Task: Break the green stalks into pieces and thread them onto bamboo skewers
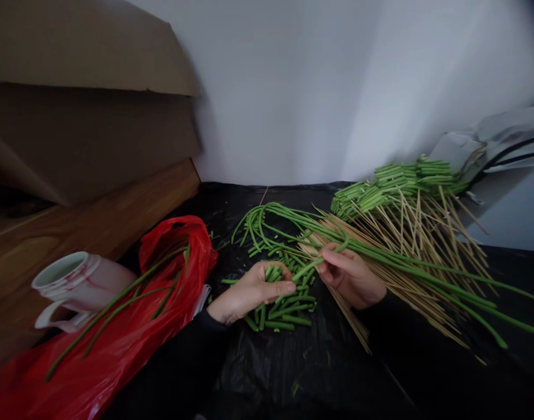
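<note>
My left hand (260, 287) is curled around several short cut pieces of long bean (273, 273). Its thumb and fingertips also meet one end of a long green bean (308, 268). The far part of that bean is pinched by my right hand (348, 273), between thumb and fingers, and it curves up past the fingertips. Below my left hand lies a pile of short bean pieces (288, 309). Whole long beans (380, 251) stretch behind and to the right of my right hand, over a bundle of thin bamboo skewers (402, 291).
Rows of bean pieces on skewers (393, 186) are stacked at the back right. On the left are a red plastic bag (127, 344) with bean stems, a mug (90, 283) and a cardboard box (96, 134). Black plastic sheet (267, 379) covers the surface; a white wall (284, 93) stands behind.
</note>
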`<act>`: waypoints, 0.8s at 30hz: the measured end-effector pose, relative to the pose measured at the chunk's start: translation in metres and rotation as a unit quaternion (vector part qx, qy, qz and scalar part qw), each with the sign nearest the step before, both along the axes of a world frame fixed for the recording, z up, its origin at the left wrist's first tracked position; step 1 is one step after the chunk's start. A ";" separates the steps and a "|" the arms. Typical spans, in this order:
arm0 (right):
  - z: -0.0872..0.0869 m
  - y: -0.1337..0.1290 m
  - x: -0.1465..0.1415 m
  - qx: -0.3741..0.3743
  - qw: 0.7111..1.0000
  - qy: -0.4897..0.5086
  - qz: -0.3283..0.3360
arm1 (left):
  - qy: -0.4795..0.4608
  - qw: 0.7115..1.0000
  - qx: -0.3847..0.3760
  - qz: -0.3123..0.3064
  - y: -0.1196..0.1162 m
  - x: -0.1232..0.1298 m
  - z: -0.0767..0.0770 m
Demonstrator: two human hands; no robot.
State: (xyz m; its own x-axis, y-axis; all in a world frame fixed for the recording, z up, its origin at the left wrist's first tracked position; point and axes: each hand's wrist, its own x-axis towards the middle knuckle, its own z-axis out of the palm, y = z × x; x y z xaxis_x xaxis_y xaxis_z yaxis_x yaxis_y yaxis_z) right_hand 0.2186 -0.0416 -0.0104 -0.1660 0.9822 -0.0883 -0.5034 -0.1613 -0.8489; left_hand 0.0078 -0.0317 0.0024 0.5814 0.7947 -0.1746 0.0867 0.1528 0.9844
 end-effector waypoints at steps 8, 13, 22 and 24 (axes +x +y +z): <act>-0.004 -0.006 -0.007 0.057 0.996 -0.062 0.019 | -0.167 0.976 -0.111 0.085 0.003 -0.001 -0.004; -0.012 -0.008 -0.015 0.081 0.992 -0.095 0.028 | -0.226 0.958 -0.155 0.084 0.005 -0.002 -0.004; -0.011 -0.009 -0.016 0.061 0.992 -0.097 0.044 | -0.320 0.912 -0.246 0.071 0.009 -0.002 -0.002; -0.008 -0.009 -0.014 0.050 0.993 -0.094 0.045 | -0.327 0.905 -0.268 0.059 0.010 -0.003 -0.001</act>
